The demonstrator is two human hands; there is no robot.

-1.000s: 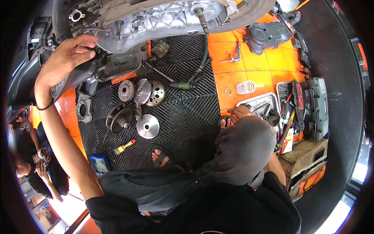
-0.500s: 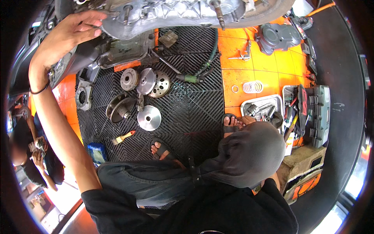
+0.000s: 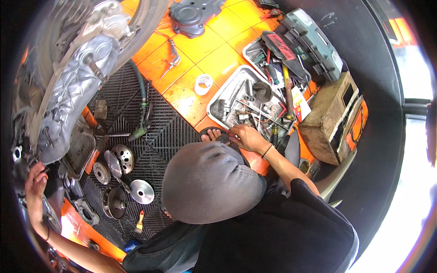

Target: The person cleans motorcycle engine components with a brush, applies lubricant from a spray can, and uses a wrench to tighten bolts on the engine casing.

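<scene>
My left hand (image 3: 36, 182) is at the far left, fingers loosely curled and apart, beside the lower end of a silver engine casing (image 3: 73, 100). My right hand (image 3: 246, 139) is closed at the fingertips by my sandalled foot (image 3: 214, 134), just below a metal tray (image 3: 211, 107) of loose parts and tools; what the fingers hold, if anything, is hidden. My bent knee (image 3: 209, 182) fills the lower middle. On the black ribbed mat (image 3: 159, 118) lie metal discs (image 3: 142, 192), a pulley (image 3: 114, 204) and a brush (image 3: 139, 220).
A dark cover (image 3: 191, 16), an air gun (image 3: 173, 59) and a white spring (image 3: 203, 84) lie on orange tiles. At right stand a green case (image 3: 314, 41), a tool tray (image 3: 255, 48) and a worn box (image 3: 323, 127). A hose (image 3: 141, 91) runs across the mat.
The view has swung rightward, shifting the engine and mat leftward. My right hand now shows from behind my knee. My left hand stays beside the casing.
</scene>
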